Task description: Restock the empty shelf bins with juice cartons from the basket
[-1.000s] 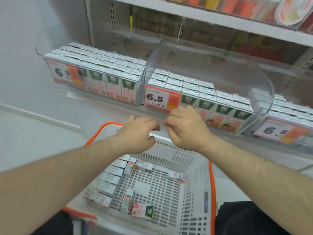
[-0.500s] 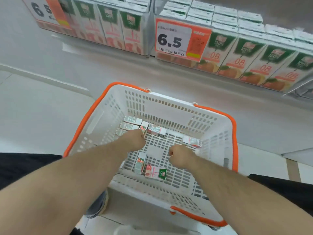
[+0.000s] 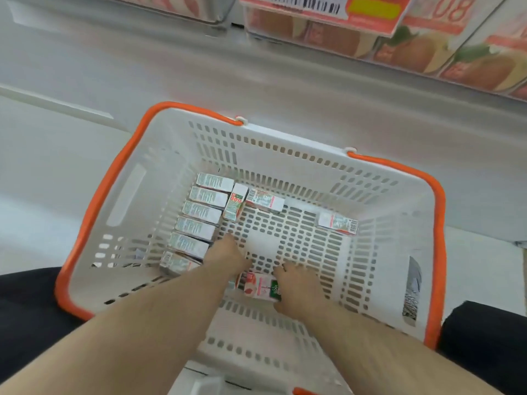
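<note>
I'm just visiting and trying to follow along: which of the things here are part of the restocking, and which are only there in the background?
Part of the job:
- basket, white with orange handles
- loose juice cartons in it, such as the row on its left
- carton that the right hand touches
- left hand
- shelf bins of cartons above

Just there:
- price tag
- floor

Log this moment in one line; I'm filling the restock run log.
stage: picking | left hand: reaching at carton row | right hand: on pink carton | basket: cartons remain
</note>
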